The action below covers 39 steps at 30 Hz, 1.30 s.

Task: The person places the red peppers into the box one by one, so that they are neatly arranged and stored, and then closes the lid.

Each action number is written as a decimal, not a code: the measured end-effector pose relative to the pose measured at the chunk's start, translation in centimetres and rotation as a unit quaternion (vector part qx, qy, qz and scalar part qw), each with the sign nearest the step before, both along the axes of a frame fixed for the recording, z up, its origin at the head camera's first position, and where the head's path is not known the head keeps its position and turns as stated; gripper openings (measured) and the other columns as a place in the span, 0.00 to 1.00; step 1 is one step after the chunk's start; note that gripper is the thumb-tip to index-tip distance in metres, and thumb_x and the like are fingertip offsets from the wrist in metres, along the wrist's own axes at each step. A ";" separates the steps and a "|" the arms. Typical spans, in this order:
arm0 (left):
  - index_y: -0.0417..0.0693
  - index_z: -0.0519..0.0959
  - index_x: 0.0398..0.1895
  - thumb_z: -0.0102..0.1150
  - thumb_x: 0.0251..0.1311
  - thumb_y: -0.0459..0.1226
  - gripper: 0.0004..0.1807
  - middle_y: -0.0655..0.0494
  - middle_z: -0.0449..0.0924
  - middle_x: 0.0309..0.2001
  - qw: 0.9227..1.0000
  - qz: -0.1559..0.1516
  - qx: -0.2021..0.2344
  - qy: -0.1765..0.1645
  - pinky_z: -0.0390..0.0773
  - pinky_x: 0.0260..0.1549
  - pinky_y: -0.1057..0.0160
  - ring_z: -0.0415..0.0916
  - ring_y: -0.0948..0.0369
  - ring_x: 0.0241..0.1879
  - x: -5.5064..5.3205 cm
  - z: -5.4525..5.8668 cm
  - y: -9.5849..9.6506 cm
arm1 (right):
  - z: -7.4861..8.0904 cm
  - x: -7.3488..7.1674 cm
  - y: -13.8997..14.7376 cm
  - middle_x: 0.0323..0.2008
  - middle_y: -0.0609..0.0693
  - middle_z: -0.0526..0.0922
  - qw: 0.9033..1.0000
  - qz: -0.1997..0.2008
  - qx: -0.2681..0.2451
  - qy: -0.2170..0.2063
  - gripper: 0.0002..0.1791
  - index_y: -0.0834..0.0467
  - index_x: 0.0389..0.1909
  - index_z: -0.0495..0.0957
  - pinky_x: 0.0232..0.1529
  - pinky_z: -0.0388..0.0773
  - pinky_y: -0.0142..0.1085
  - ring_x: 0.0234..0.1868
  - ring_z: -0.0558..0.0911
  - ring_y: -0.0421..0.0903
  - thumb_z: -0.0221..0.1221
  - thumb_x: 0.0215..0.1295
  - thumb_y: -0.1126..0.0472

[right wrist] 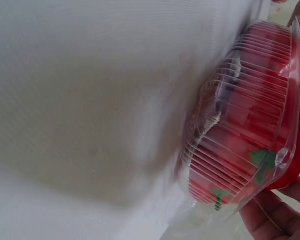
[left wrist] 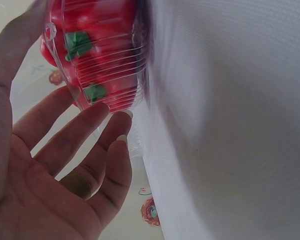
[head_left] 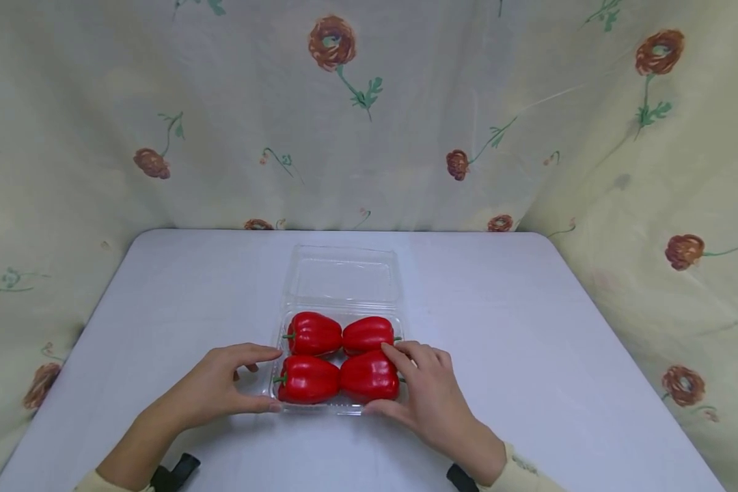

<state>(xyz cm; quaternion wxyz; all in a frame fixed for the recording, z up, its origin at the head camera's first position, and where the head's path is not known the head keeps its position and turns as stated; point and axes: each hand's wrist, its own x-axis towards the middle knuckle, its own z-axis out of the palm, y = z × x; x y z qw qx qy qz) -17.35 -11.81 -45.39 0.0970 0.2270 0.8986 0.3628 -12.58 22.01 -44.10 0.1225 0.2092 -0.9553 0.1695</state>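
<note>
A clear plastic clamshell tray (head_left: 320, 408) sits on the white table (head_left: 529, 328) with its lid (head_left: 343, 277) folded back flat behind it. Four red bell peppers fill it: two at the back (head_left: 312, 333) (head_left: 367, 333) and two at the front (head_left: 307, 380) (head_left: 369, 376). My left hand (head_left: 264, 380) touches the tray's left side, index finger at the rim and thumb at the front corner. My right hand (head_left: 400, 383) touches the right side, with a finger lying on the front right pepper. The left wrist view shows fingers (left wrist: 90, 130) against the ribbed wall (left wrist: 105, 65). In the right wrist view fingers (right wrist: 270, 215) show under the tray (right wrist: 245, 130).
Floral cloth (head_left: 369, 123) hangs behind the table and along both sides. The table's edges lie close to the cloth at left and right. Black wrist straps (head_left: 175, 471) show at the bottom of the head view.
</note>
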 end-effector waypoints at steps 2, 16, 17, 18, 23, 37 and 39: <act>0.57 0.80 0.60 0.79 0.38 0.58 0.41 0.59 0.79 0.57 1.000 0.003 -0.001 -0.001 0.80 0.37 0.60 0.77 0.58 0.46 0.0 0.0 0.1 | -0.1 0.1 0.1 0.55 0.49 0.76 1.000 -0.003 0.003 0.001 0.50 0.54 0.66 0.73 0.54 0.68 0.46 0.55 0.74 0.45 0.69 0.46 0.29; 0.57 0.80 0.60 0.78 0.39 0.58 0.41 0.58 0.80 0.57 1.000 0.004 0.002 -0.006 0.81 0.36 0.60 0.77 0.57 0.45 0.2 0.2 0.2 | -0.5 0.2 0.4 0.49 0.45 0.79 1.000 0.000 -0.007 0.020 0.43 0.51 0.63 0.78 0.56 0.63 0.49 0.52 0.75 0.42 0.62 0.52 0.27; 0.56 0.79 0.60 0.78 0.39 0.58 0.41 0.58 0.80 0.57 1.000 0.004 0.001 -0.005 0.81 0.35 0.61 0.77 0.57 0.45 0.2 0.2 0.3 | -0.6 0.2 0.5 0.48 0.44 0.79 1.000 0.001 -0.005 0.025 0.43 0.51 0.62 0.78 0.56 0.62 0.49 0.51 0.75 0.41 0.62 0.52 0.27; 0.57 0.79 0.60 0.78 0.39 0.58 0.41 0.58 0.80 0.57 1.000 0.005 0.000 -0.006 0.81 0.36 0.61 0.77 0.57 0.45 0.2 0.2 0.3 | -0.6 0.2 0.5 0.47 0.44 0.80 1.000 0.003 -0.004 0.029 0.43 0.51 0.62 0.79 0.56 0.62 0.49 0.51 0.75 0.41 0.63 0.52 0.27; 0.57 0.79 0.61 0.79 0.38 0.58 0.42 0.59 0.79 0.57 1.000 0.010 0.004 -0.010 0.81 0.36 0.61 0.77 0.58 0.45 0.3 0.2 0.3 | -1.0 0.2 0.7 0.45 0.43 0.82 0.999 0.007 0.008 0.050 0.42 0.52 0.60 0.80 0.56 0.61 0.51 0.48 0.75 0.41 0.67 0.50 0.29; 0.57 0.79 0.61 0.79 0.38 0.58 0.42 0.58 0.79 0.56 1.000 0.011 0.000 -0.003 0.80 0.35 0.62 0.76 0.58 0.44 0.2 0.3 0.3 | -1.5 0.2 0.5 0.50 0.44 0.81 1.000 -0.021 0.000 0.022 0.42 0.49 0.61 0.79 0.57 0.58 0.50 0.52 0.72 0.41 0.65 0.50 0.28; 0.57 0.79 0.61 0.79 0.38 0.58 0.42 0.58 0.79 0.56 1.000 0.011 0.003 0.000 0.81 0.35 0.62 0.76 0.58 0.44 0.2 0.2 0.2 | -1.5 0.2 0.5 0.51 0.44 0.80 1.000 -0.020 0.000 0.022 0.41 0.49 0.61 0.78 0.57 0.58 0.50 0.53 0.72 0.42 0.65 0.50 0.29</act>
